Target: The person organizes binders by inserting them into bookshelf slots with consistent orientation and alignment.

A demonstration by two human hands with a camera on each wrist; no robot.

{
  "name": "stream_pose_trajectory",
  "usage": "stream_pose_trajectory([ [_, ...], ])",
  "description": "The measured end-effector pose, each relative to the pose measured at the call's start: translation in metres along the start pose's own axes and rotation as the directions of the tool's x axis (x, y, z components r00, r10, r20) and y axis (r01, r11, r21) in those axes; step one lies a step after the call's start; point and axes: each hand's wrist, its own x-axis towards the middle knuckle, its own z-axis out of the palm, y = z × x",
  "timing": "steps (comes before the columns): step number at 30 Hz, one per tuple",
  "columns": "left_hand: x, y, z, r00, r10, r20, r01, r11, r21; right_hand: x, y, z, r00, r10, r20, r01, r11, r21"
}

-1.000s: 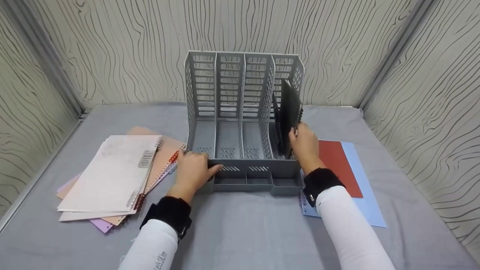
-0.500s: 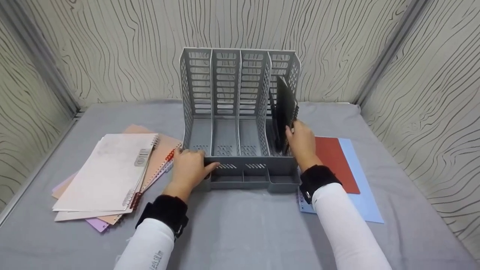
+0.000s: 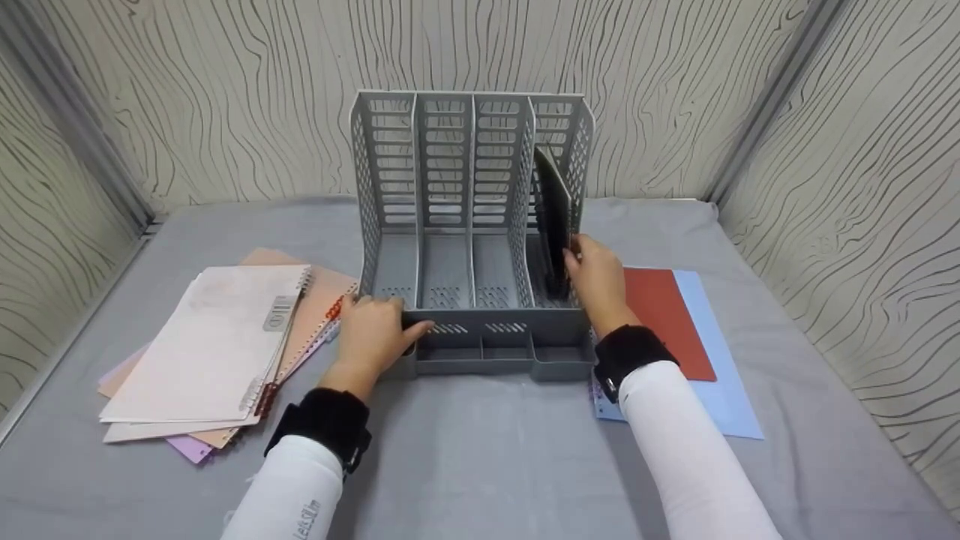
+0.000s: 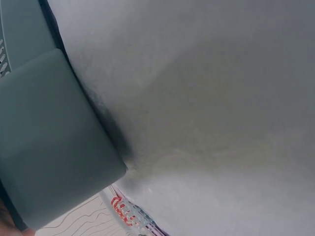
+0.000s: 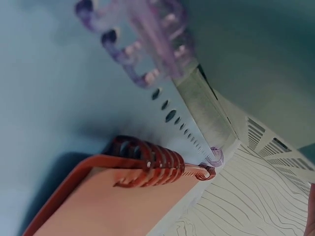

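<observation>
A grey file organizer [image 3: 444, 231] with upright slots and small front trays stands in the head view's middle. My left hand [image 3: 371, 334] grips its front left corner, thumb along the front edge. In the left wrist view, the organizer's smooth corner [image 4: 59, 142] fills the left side. Inside the rightmost slot, a black notebook [image 3: 553, 202] stands on edge, leaning left. My right hand [image 3: 598, 281] pinches its near edge low down; the fingertips are partly hidden. Another dark item seems to lie against the divider, but its outline merges with the notebook.
Left of the organizer lies a pile of spiral notebooks, a white one [image 3: 206, 345] on top. To the right, a red notebook [image 3: 667, 322] rests on a blue notebook [image 3: 724, 375] with a purple coil [image 5: 157, 34]. A wood-patterned wall [image 3: 465, 45] rises behind.
The black notebook has shifted left and deeper into the rightmost slot, the right hand with it. The left hand keeps its place on the organizer. The whole head view has drifted slightly.
</observation>
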Motion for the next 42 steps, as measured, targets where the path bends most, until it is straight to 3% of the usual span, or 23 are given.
stream_pose_trajectory([
  [21,0.0021,-0.0004,0.0003,1.000,0.010,-0.021,-0.010,1.000,-0.020,0.0012,0.0003,0.0000,1.000,-0.003,0.030,0.003,1.000,0.021],
  [42,0.0012,-0.0025,0.0012,1.000,-0.001,0.012,0.001,1.000,-0.011,0.0012,-0.0002,0.0026,0.995,-0.001,0.097,-0.006,0.997,0.074],
])
